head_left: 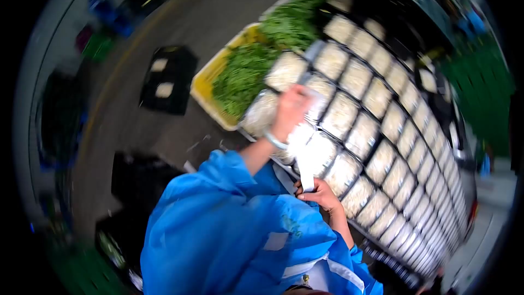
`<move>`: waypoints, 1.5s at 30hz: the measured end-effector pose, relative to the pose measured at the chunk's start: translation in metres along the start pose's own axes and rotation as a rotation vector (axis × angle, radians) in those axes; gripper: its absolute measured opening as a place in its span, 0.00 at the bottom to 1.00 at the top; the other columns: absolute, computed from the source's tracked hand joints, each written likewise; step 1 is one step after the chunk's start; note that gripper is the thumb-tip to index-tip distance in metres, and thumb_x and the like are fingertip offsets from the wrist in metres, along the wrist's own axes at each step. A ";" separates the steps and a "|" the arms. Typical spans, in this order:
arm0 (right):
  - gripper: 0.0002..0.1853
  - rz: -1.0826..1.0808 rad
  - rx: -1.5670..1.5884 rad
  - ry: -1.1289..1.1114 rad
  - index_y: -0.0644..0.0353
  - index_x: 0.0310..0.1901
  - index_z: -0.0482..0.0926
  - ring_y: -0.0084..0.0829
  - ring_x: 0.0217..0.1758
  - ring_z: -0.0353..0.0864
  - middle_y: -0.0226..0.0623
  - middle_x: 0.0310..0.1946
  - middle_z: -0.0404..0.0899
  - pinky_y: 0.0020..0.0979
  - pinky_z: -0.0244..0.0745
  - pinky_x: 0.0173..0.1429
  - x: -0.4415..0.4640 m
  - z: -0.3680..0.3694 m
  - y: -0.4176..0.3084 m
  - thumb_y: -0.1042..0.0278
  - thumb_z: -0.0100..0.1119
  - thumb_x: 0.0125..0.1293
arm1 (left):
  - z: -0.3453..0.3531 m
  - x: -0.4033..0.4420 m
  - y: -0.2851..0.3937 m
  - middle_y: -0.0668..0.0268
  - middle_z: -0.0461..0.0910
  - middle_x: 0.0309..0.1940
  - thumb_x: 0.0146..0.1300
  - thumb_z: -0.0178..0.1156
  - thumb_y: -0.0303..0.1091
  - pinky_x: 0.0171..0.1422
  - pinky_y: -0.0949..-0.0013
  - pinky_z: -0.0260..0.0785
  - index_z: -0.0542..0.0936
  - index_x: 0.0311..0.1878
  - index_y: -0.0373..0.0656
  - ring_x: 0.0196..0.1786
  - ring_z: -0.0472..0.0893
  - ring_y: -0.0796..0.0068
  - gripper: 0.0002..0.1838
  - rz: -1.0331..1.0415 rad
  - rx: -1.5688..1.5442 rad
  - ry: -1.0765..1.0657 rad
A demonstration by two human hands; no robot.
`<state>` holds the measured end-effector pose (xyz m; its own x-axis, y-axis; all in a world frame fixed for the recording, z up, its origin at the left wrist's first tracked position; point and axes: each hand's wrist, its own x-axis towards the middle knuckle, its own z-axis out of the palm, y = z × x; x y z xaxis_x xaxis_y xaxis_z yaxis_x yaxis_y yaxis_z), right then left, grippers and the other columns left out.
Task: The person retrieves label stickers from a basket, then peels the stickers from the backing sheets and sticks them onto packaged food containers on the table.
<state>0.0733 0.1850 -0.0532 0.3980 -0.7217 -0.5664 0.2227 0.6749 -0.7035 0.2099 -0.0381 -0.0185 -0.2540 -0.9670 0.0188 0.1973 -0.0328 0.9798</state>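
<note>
Rows of black trays packed with pale, thin strands under clear film [339, 116] cover the surface before me. Over the trays at the near left corner is my left hand [292, 110], with a light band at its wrist. Its fingers are smeared by motion, and a whitish blur lies at their tips, so I cannot make out whether they grip anything. Close to my body, my right hand [323, 193] is closed on the lower end of a white paper strip [306, 170]. The strip runs up toward the left hand, where glare washes it out.
A yellow crate [210, 84] of leafy greens [244, 74] adjoins the trays on the left, with a second crate of greens behind. A black crate [168, 79] holding two pale packs sits on the floor. Green crates [475, 82] are stacked at right.
</note>
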 end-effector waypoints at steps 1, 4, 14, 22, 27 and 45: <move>0.23 0.024 -0.088 0.036 0.63 0.56 0.79 0.22 0.43 0.82 0.32 0.41 0.85 0.28 0.76 0.52 -0.005 -0.008 0.011 0.76 0.71 0.57 | -0.015 0.014 0.008 0.74 0.73 0.28 0.67 0.60 0.27 0.23 0.80 0.65 0.73 0.48 0.44 0.23 0.71 0.86 0.09 -0.059 0.098 0.093; 0.21 0.016 -0.280 0.127 0.64 0.53 0.80 0.19 0.44 0.78 0.28 0.41 0.84 0.26 0.75 0.50 -0.051 -0.038 0.046 0.73 0.73 0.57 | -0.051 0.055 -0.017 0.75 0.71 0.31 0.67 0.57 0.24 0.23 0.82 0.62 0.73 0.48 0.45 0.26 0.69 0.87 0.08 -0.041 -0.247 0.206; 0.14 0.713 -1.083 0.871 0.54 0.43 0.87 0.43 0.47 0.86 0.43 0.40 0.86 0.44 0.79 0.48 -0.254 -0.063 0.289 0.67 0.66 0.52 | -0.077 0.002 0.003 0.71 0.69 0.25 0.70 0.61 0.39 0.18 0.77 0.49 0.73 0.49 0.39 0.15 0.58 0.86 0.14 0.076 -0.122 0.307; 0.17 -0.792 -0.631 1.411 0.59 0.50 0.81 0.44 0.47 0.84 0.44 0.41 0.84 0.40 0.78 0.52 -0.290 0.018 0.204 0.79 0.57 0.58 | 0.167 -0.288 -0.050 0.59 0.77 0.62 0.42 0.74 0.25 0.69 0.62 0.63 0.63 0.72 0.40 0.63 0.73 0.66 0.49 -0.049 0.241 -1.149; 0.11 -1.130 -0.292 1.302 0.63 0.48 0.81 0.32 0.45 0.86 0.39 0.41 0.85 0.32 0.79 0.51 -0.386 0.064 0.229 0.78 0.57 0.66 | 0.257 -0.481 -0.049 0.62 0.81 0.46 0.52 0.76 0.30 0.50 0.66 0.75 0.76 0.55 0.37 0.48 0.82 0.70 0.28 -0.186 0.282 -1.767; 0.09 -1.296 1.195 2.132 0.63 0.50 0.75 0.27 0.40 0.81 0.36 0.40 0.81 0.30 0.76 0.47 -0.573 0.066 0.576 0.75 0.50 0.71 | 0.562 -0.738 -0.090 0.76 0.75 0.26 0.67 0.63 0.41 0.27 0.78 0.60 0.78 0.43 0.46 0.25 0.71 0.86 0.10 -0.387 0.269 -1.814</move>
<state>0.0326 0.9973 -0.1055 -0.7211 0.6258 -0.2973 -0.1069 -0.5244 -0.8447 -0.1528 0.8203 -0.0083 -0.8434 0.4991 -0.1988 -0.1984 0.0545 0.9786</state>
